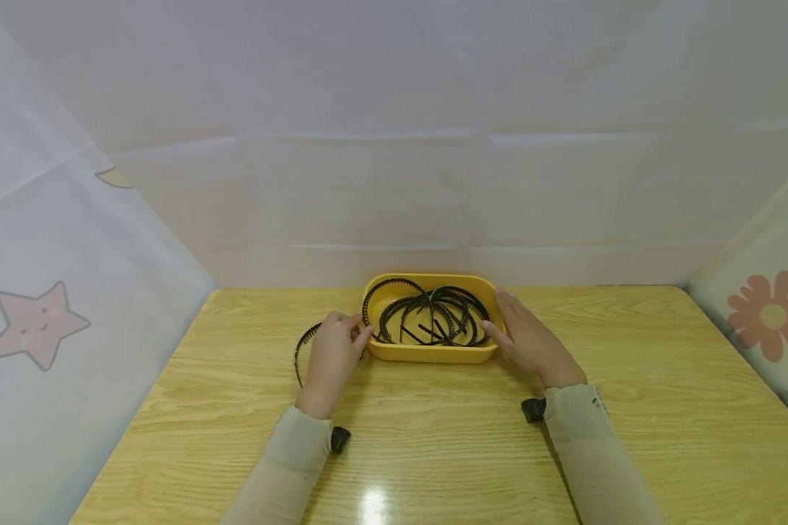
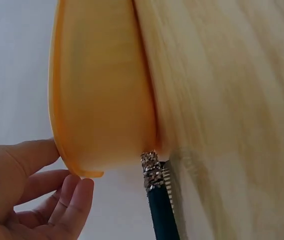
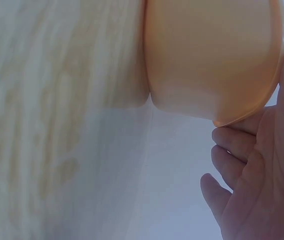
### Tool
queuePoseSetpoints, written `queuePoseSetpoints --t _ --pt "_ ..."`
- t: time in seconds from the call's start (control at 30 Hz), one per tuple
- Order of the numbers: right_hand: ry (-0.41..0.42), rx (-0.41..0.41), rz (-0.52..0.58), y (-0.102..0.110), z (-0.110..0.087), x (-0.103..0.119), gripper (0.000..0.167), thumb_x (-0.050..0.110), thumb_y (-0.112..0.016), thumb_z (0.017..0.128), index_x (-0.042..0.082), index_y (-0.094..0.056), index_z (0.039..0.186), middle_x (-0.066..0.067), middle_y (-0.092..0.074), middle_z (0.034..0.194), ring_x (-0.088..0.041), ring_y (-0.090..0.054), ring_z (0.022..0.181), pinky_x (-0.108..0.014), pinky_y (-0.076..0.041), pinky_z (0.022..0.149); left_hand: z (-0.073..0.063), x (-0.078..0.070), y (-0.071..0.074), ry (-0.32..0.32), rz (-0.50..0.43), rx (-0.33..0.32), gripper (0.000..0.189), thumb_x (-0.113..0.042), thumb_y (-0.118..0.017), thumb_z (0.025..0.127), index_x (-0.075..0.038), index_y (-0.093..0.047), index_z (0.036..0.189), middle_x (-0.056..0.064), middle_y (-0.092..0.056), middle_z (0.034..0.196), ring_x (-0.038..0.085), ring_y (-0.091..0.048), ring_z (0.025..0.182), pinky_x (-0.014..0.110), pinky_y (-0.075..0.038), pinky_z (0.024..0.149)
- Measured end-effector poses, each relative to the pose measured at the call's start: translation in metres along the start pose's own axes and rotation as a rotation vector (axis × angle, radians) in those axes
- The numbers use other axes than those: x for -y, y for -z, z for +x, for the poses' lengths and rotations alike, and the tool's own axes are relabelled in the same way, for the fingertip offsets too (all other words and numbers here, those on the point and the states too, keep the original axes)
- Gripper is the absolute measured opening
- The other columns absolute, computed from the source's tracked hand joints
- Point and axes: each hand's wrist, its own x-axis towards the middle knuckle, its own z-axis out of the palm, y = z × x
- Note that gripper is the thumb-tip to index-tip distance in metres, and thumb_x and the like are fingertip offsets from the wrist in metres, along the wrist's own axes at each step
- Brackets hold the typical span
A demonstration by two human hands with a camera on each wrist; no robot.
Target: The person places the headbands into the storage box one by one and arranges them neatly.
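Note:
A yellow plastic basket (image 1: 433,354) stands at the far edge of the table, holding several black toothed headbands (image 1: 397,281) in a tangled heap. At its left end my left hand (image 1: 333,357) pinches the rim between thumb and fingers. My right hand (image 1: 537,348) holds the right end, thumb over the rim and fingers along the outside. One more headband (image 1: 298,357) lies on the table to the left, partly hidden behind the left hand. The left wrist view shows a dark headband (image 2: 163,212) with a glittery band and comb teeth beside the basket's end wall (image 2: 101,90).
The wood-grain table (image 1: 433,445) stretches out in front of the basket and to both sides. Behind it rises a pale cloth wall (image 1: 394,182). Printed side sheets carry a pink star (image 1: 36,324) at left and a red flower (image 1: 773,316) at right.

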Motion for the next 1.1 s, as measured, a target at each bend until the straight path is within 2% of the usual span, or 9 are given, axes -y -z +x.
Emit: queuePoseSetpoints --t 0.1,0.27,0.33,0.4,0.6,0.83,0.93,1.1 --pt "0.003 0.0 -0.001 0.0 0.001 0.0 0.078 0.048 -0.041 0.109 0.0 -0.01 0.162 -0.018 -0.008 0.169 -0.038 -0.009 0.155 -0.058 -0.015 0.122 0.0 0.001 0.002 -0.004 0.013 0.002 0.037 -0.025 -0.072 0.098 0.003 -0.072 0.122 0.018 -0.065 0.106 0.025 -0.065 0.085 0.036 -0.058 0.07" --pt "0.003 0.0 0.002 0.003 0.002 0.003 0.077 0.046 -0.042 0.109 -0.001 -0.01 0.162 -0.019 -0.009 0.169 -0.038 -0.009 0.155 -0.058 -0.016 0.122 0.001 0.001 0.007 -0.072 0.072 0.095 0.035 -0.031 -0.063 0.103 -0.005 -0.074 0.122 0.019 -0.061 0.129 0.034 -0.061 0.114 0.046 -0.056 0.09" --pt "-0.001 0.002 0.005 0.004 0.001 0.003 0.077 0.045 -0.042 0.109 0.0 -0.009 0.162 -0.019 -0.008 0.169 -0.039 -0.009 0.155 -0.058 -0.016 0.122 0.002 0.001 0.009 -0.097 0.079 0.123 0.035 -0.032 -0.06 0.104 -0.007 -0.073 0.124 0.02 -0.058 0.135 0.037 -0.056 0.121 0.049 -0.054 0.094" --pt "-0.002 0.004 0.007 0.004 0.001 0.004 0.078 0.047 -0.041 0.109 0.0 -0.009 0.162 -0.019 -0.008 0.169 -0.039 -0.009 0.155 -0.058 -0.016 0.122 0.003 0.001 0.011 -0.098 0.074 0.12 0.035 -0.032 -0.058 0.105 -0.007 -0.071 0.127 0.019 -0.057 0.137 0.038 -0.055 0.123 0.05 -0.054 0.094" --pt "-0.003 0.005 0.011 0.004 0.001 0.002 0.079 0.049 -0.039 0.109 0.001 -0.008 0.162 -0.019 -0.008 0.169 -0.038 -0.008 0.155 -0.058 -0.016 0.122 0.006 0.008 0.023 -0.053 0.036 0.07 0.033 -0.026 -0.058 0.105 -0.006 -0.069 0.129 0.019 -0.058 0.134 0.04 -0.057 0.119 0.052 -0.055 0.091" --pt "-0.004 0.01 0.018 0.002 0.0 0.001 0.079 0.049 -0.04 0.109 0.0 -0.008 0.162 -0.019 -0.007 0.169 -0.039 -0.008 0.155 -0.059 -0.015 0.122 0.009 0.032 0.031 0.008 0.027 0.065 0.033 -0.019 -0.058 0.105 0.001 -0.066 0.13 0.025 -0.06 0.13 0.043 -0.056 0.121 0.056 -0.05 0.1" --pt "-0.004 0.01 0.015 0.001 0.0 0.001 0.08 0.05 -0.039 0.109 0.001 -0.007 0.162 -0.019 -0.007 0.169 -0.039 -0.008 0.155 -0.059 -0.015 0.122 0.009 0.042 0.035 0.051 0.032 0.078 0.034 -0.016 -0.06 0.104 0.003 -0.064 0.131 0.029 -0.059 0.13 0.045 -0.057 0.119 0.057 -0.051 0.097" --pt "-0.003 0.004 0.015 0.002 -0.001 0.002 0.078 0.047 -0.041 0.109 0.0 -0.008 0.162 -0.018 -0.007 0.169 -0.039 -0.008 0.155 -0.059 -0.015 0.122 0.008 0.056 0.044 0.131 0.042 0.142 0.038 -0.013 -0.061 0.103 0.006 -0.06 0.135 0.032 -0.057 0.131 0.047 -0.056 0.118 0.058 -0.051 0.094"
